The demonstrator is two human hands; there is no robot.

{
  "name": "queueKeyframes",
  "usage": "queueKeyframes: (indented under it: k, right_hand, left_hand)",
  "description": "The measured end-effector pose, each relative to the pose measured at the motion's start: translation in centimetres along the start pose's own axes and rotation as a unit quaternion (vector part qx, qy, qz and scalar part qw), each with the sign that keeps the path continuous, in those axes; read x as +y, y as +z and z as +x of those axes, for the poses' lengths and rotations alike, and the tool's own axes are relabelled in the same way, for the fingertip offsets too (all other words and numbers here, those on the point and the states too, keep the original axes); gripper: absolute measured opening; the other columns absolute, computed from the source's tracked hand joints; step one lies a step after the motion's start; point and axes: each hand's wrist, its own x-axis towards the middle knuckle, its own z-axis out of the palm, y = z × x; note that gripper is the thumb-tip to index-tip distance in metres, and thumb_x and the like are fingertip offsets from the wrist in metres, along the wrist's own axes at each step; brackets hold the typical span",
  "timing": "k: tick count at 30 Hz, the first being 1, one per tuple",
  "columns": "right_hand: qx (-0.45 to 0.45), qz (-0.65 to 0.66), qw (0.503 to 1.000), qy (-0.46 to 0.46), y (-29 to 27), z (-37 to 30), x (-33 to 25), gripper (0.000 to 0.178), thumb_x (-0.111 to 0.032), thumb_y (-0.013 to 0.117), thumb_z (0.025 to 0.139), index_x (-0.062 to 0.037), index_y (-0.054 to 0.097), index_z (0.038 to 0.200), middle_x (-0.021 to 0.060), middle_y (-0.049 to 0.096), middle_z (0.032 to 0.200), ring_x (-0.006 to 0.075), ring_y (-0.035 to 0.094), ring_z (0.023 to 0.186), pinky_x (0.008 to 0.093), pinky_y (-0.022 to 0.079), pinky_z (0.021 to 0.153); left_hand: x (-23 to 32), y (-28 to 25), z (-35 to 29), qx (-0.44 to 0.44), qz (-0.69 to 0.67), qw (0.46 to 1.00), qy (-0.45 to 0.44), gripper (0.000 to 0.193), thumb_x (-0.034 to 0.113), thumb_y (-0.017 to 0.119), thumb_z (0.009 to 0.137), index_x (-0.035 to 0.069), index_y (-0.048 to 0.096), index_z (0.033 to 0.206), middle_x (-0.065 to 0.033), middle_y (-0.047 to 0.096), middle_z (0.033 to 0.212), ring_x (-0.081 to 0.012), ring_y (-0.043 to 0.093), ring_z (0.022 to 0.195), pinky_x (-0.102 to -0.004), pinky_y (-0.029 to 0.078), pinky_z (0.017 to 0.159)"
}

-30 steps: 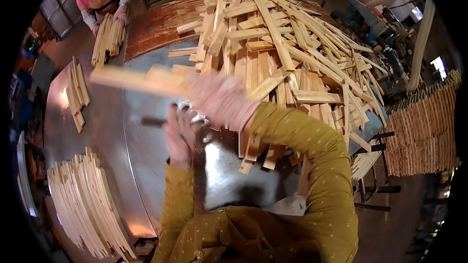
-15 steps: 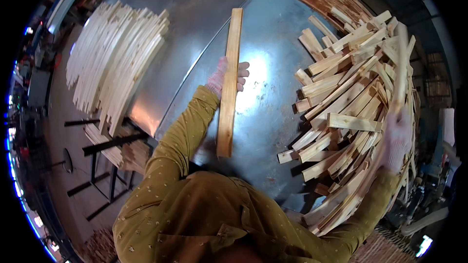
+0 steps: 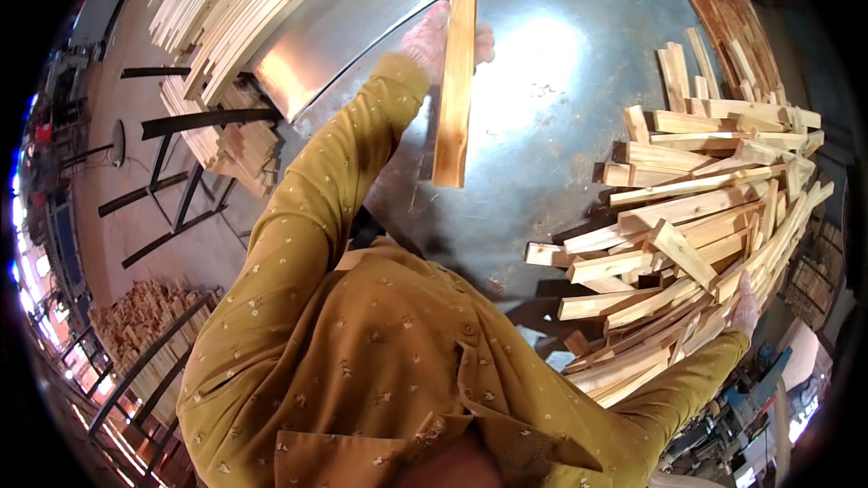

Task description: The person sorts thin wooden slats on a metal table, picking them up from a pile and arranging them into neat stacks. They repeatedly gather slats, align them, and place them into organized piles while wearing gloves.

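Note:
My left hand [image 3: 427, 42], in a pinkish knitted glove, is closed round a long, square-edged wooden strip [image 3: 455, 95]. The strip points away from me above the metal tabletop [image 3: 533, 163], its near end in plain sight and its far end cut off by the picture's top. Over on the right, my gloved right hand [image 3: 746, 312] is at the outer edge of a heap of loose wooden strips [image 3: 705, 208]. One digit shows against the wood; the other fingers are hidden, so its grip cannot be made out.
Long pale strips [image 3: 240, 14] are stacked in rows at the far left, beside a black metal frame [image 3: 212, 117]. More cut wood [image 3: 154, 316] stands low at the left. A rusty brown board [image 3: 723, 9] lies along the table's far right.
The whole view has shifted, so the table and stacks sit higher in the picture. My left hand still holds its strip. My right hand has come nearer along the heap's outer edge.

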Motion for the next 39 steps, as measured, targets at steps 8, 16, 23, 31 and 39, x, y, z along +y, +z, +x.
queueKeyframes:
  k: [8,16,23,31,39]
  right_hand:
    - [0.018,0.184,0.977,-0.106,9.8,-13.8,-4.4,0.082,-0.033,0.075,0.089,0.0053,0.036,0.149,0.0212,0.051,0.143,0.0278,0.044,0.138,0.0358,0.037,0.111]
    - [0.034,-0.078,0.94,-0.33,27.5,-26.1,-12.8,0.102,-0.048,0.077,0.076,0.0001,0.031,0.154,0.0233,0.058,0.133,0.0259,0.061,0.113,0.0377,0.051,0.091]
    - [0.062,-0.219,0.824,-0.519,42.7,-34.5,-14.4,0.082,-0.049,0.078,0.077,-0.0056,0.048,0.139,0.0239,0.058,0.13,0.0328,0.061,0.117,0.0455,0.052,0.094]
    - [-0.348,-0.026,0.892,-0.288,47.8,-43.3,-16.6,0.082,-0.041,0.075,0.082,-0.0066,0.04,0.149,0.0234,0.066,0.119,0.0364,0.065,0.109,0.0429,0.051,0.097]
    - [-0.027,-0.267,0.565,-0.78,38.0,-33.7,-18.4,0.044,-0.026,0.07,0.084,-0.0148,0.063,0.125,0.0044,0.067,0.089,0.0215,0.065,0.082,0.0358,0.054,0.077]
  left_hand:
    - [2.3,-4.6,0.5,-0.104,-0.025,0.994,0.018,0.042,0.03,0.061,0.1,0.003,0.049,0.131,-0.0246,0.063,0.115,-0.032,0.065,0.088,-0.0445,0.062,0.074]
    - [5.9,-4.1,-2.7,-0.174,-0.004,0.985,0.02,0.054,0.036,0.068,0.095,0.005,0.05,0.135,-0.0202,0.061,0.113,-0.0237,0.062,0.084,-0.0373,0.06,0.071]
    - [7.1,-4.4,-3.1,-0.164,0.05,0.985,0.012,0.056,0.037,0.065,0.097,0.009,0.045,0.141,-0.0136,0.06,0.108,-0.0179,0.061,0.081,-0.0317,0.057,0.07]
    - [11.0,-5.7,-3.1,0.042,0.429,0.902,0.015,0.075,0.053,0.066,0.092,0.006,0.043,0.145,-0.0169,0.062,0.121,-0.0212,0.064,0.097,-0.0341,0.058,0.078]
    - [21.4,0.7,-12.6,-0.288,0.926,0.233,-0.069,0.076,0.046,0.077,0.08,0.015,0.049,0.144,-0.0133,0.07,0.112,-0.03,0.069,0.095,-0.0387,0.056,0.079]
